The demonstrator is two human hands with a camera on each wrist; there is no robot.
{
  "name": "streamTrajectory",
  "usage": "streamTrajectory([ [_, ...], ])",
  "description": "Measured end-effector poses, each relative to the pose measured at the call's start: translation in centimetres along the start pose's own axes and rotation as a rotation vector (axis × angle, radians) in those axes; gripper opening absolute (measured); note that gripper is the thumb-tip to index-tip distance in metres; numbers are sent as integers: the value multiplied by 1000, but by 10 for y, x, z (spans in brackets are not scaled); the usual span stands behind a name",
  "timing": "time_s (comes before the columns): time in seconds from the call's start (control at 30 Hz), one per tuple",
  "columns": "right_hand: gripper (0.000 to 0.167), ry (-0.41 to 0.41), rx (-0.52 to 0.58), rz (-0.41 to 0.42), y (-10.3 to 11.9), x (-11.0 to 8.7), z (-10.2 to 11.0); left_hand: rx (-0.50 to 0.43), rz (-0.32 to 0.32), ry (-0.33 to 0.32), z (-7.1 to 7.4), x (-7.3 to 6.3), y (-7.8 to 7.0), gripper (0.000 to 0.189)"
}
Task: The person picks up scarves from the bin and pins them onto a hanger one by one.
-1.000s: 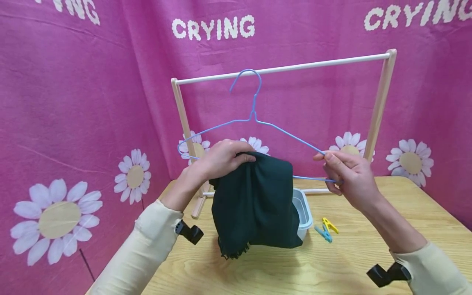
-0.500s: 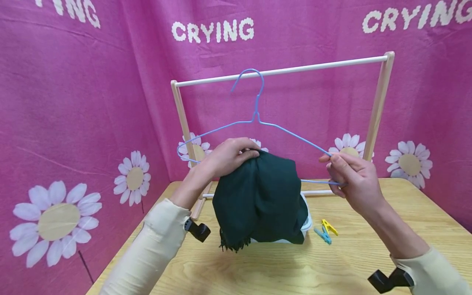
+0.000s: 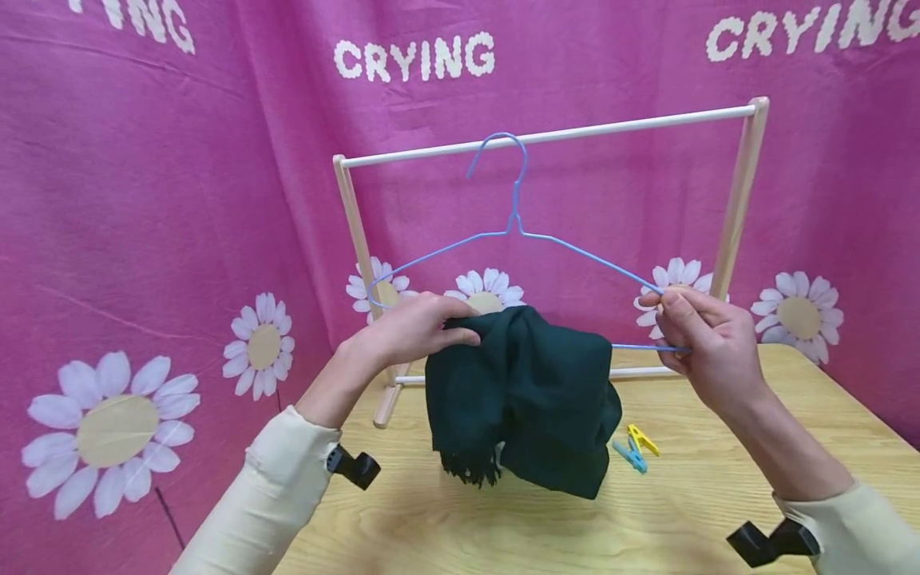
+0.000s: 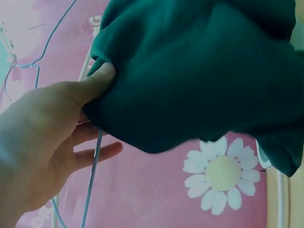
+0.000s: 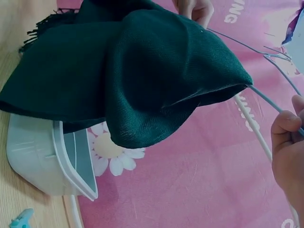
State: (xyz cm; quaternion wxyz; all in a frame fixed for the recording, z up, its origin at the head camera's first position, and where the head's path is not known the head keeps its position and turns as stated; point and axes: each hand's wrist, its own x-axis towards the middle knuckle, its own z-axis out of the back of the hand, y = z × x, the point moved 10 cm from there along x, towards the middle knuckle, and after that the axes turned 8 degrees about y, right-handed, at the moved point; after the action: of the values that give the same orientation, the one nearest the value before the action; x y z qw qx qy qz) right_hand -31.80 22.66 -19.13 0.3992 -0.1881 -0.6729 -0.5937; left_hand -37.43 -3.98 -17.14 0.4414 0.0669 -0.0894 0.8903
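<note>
A dark green fringed scarf (image 3: pixel 549 399) hangs folded over the lower bar of a blue wire hanger (image 3: pixel 515 204). My left hand (image 3: pixel 413 327) pinches the scarf's upper left edge, thumb on the near side; the left wrist view shows the hanger wire passing by those fingers. At the hanger's right end, my right hand (image 3: pixel 719 343) grips the wire, as the right wrist view (image 5: pixel 292 152) also shows. The scarf covers most of the lower bar. The hook overlaps the rack's top bar in the head view; whether they touch I cannot tell.
A wooden rack with a white top bar (image 3: pixel 611 130) stands behind the hanger. Below the scarf sits a pale plastic basin (image 5: pixel 35 156), hidden in the head view. Yellow (image 3: pixel 642 439) and teal (image 3: pixel 630 456) clothespins lie on the table (image 3: pixel 402 519), near its right side.
The hanger and my right hand have shifted right. My left hand has moved left and slightly down along the scarf's upper edge. The scarf now hides the basin from the head view.
</note>
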Motion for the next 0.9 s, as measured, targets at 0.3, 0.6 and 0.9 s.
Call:
streamTrajectory([
  [0.3, 23, -21, 53, 36, 6, 0, 8, 309, -169, -338, 36, -21, 4, 8],
  [0.6, 27, -27, 123, 86, 6, 0, 9, 232, -269, -422, 34, -35, 1, 28],
  [0.9, 21, -68, 12, 38, 4, -1, -1, 420, -233, -262, -2, 9, -75, 37],
])
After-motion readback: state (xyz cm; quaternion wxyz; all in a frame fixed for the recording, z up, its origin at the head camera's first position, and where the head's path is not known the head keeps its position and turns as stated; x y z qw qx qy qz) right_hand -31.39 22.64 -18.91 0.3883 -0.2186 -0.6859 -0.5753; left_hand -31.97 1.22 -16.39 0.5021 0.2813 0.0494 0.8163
